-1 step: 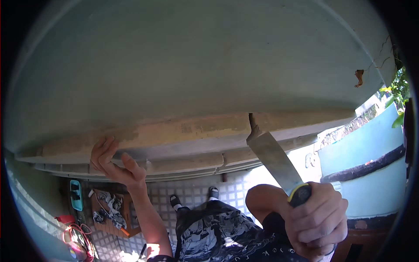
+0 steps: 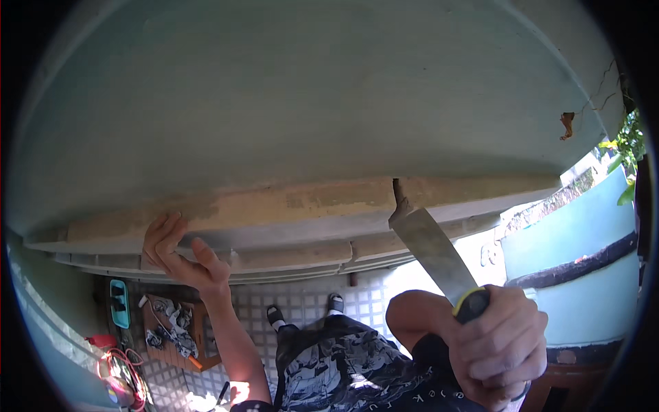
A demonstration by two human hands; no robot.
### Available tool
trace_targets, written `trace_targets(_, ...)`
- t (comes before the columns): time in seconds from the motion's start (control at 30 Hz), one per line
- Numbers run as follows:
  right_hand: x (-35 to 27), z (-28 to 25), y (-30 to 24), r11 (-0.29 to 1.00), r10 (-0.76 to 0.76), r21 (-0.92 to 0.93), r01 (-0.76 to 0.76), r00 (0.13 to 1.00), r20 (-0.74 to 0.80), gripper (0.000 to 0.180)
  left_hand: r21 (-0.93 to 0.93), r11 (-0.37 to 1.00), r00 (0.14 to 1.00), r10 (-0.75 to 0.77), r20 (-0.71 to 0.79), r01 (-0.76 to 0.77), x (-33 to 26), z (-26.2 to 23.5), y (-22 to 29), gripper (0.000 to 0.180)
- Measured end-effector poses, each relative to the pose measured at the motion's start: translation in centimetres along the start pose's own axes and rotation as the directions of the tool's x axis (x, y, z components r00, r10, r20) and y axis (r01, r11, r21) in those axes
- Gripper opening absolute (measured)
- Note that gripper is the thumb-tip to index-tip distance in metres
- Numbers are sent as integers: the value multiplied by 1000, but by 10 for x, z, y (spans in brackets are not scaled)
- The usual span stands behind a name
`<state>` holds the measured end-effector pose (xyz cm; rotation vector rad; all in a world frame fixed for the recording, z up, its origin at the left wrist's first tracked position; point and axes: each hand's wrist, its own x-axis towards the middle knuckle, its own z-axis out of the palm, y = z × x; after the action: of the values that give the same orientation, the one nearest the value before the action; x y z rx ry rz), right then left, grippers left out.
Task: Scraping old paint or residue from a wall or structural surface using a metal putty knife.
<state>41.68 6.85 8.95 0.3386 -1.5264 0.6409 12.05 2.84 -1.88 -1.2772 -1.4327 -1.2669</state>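
My right hand [image 2: 504, 343] is wrapped round the dark, yellow-edged handle of a putty knife [image 2: 436, 255] with a wide metal blade. The blade's end meets the ledge [image 2: 309, 202] at a broken dark gap [image 2: 400, 199] in its edge; whether it presses in there I cannot tell. Farther left, my left hand [image 2: 180, 257] rests its fingertips on the same ledge, thumb spread from the fingers and nothing held. Worn tan patches cover the ledge, beneath a broad pale-green wall [image 2: 309, 96].
Lower ledges [image 2: 295, 257] step down below the first. On the tiled floor at left stand a wooden stool [image 2: 161, 353] with crumpled cloth on it, a turquoise tray [image 2: 119, 305] and a coiled pinkish hose [image 2: 137, 378]. A dry leaf [image 2: 566, 126] hangs at right.
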Motion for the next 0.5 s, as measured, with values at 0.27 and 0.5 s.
trace_targets(0.27,-7,-2,5,993,-66,83,83,979,-191,33,-5,999,998,-40,-57,39,-1,-1,2,26)
trace_targets(0.5,-9,-16,-6,979,-114,144,145,972,-204,33,13,998,996,-57,-64,58,6,5,11,21)
